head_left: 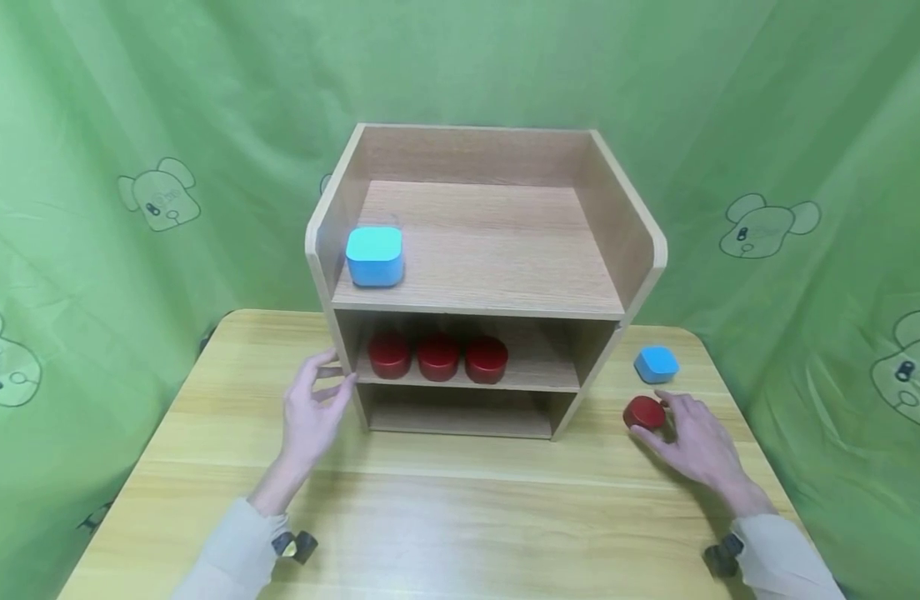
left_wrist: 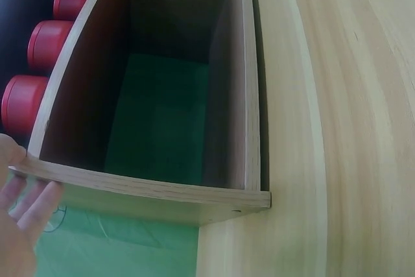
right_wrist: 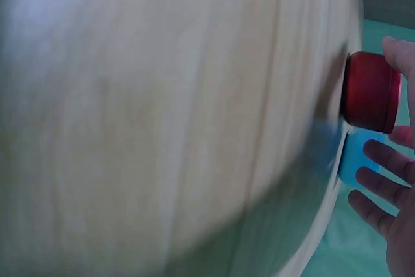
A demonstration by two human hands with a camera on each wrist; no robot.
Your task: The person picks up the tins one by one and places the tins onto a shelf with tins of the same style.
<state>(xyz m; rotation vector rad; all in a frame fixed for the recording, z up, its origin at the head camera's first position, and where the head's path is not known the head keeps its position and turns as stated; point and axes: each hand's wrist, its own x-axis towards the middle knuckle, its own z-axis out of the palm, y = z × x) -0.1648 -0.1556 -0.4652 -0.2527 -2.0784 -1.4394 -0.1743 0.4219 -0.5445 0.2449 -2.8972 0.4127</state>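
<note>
My left hand grips the left side panel of a wooden shelf unit, thumb at the front edge and fingers on the outer face. At the right of the table, my right hand holds a round red tin between thumb and index finger, its other fingers spread. The tin appears to stand on the tabletop. Just behind it lies a blue rounded-square box, partly hidden by fingers in the right wrist view. Three red tins stand in a row on the middle shelf.
A larger blue box sits at the left of the top shelf. Under the middle shelf is an open bottom compartment. The wooden table reaches to the green curtain behind and at both sides.
</note>
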